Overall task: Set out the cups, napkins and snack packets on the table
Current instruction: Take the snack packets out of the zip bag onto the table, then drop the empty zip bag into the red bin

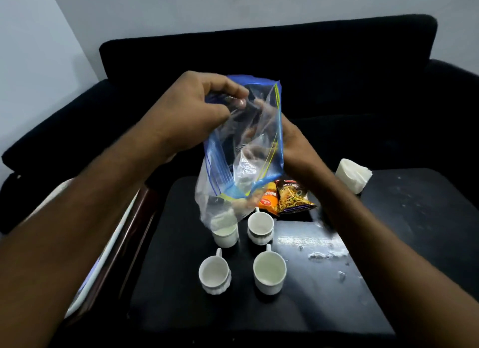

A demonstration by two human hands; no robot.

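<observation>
I hold a clear zip bag (241, 150) with blue edges up over the black table (404, 226). My left hand (199, 109) pinches the bag's top edge. My right hand (293, 145) grips the bag from the right, its fingers showing through the plastic. Several white cups stand on the table below: one (225, 233) partly behind the bag, one (260, 228) beside it, and two nearer me (214, 272) (269, 271). An orange snack packet (269, 200) and a dark snack packet (294, 196) lie just past the cups. A white stack of napkins (353, 174) sits at the table's far right edge.
A black sofa (337, 75) runs behind and around the table. At the left, a white-rimmed tray or frame (108, 249) leans beside a dark red wooden edge. Pale smears mark the table's right side (321, 255).
</observation>
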